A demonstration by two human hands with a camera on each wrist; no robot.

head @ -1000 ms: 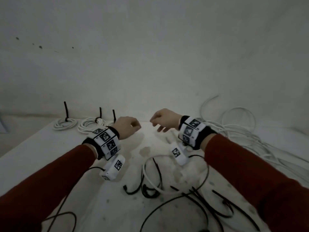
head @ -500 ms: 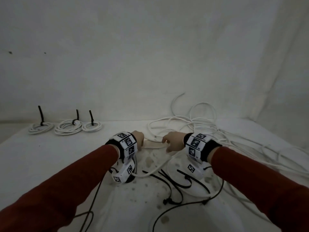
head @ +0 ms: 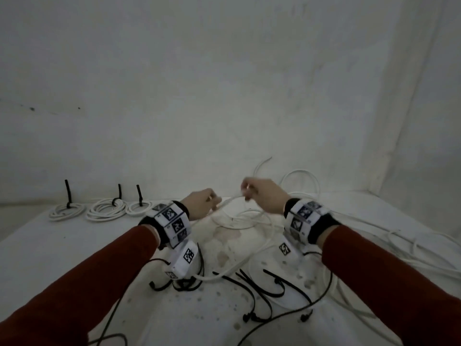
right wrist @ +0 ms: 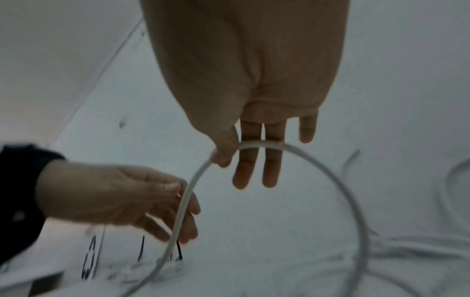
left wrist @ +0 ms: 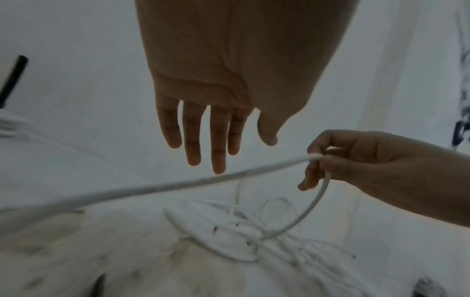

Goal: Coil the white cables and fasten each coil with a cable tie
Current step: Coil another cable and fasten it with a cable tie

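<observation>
Mid-surface, off the deck now: both hands raised versus half a second back, when low and close together at the surface. Right hand (head: 264, 197) pinching white cable (head: 230, 200) between thumb and fingers, other fingers loose. Left hand (head: 202, 204) spread, fingers straight, cable running just under the fingertips; contact unclear, not gripping. Span drawn taut-ish between the two, rest arcing down from the right pinch in one open hoop to the loose tangle (head: 374, 236) toward the right edge. Reads as start of the fourth coil, first loop being formed. Three finished coils (head: 107, 208) lined along the far-left edge, each cinched with an upright black tie. Spare cable ties (head: 262, 290) strewn near the front edge: thin, black, curved, stiff-looking. Cable smooth, round, semi-rigid, holding its curve. Surface (head: 62, 245) white, matte, stained mid-area.
</observation>
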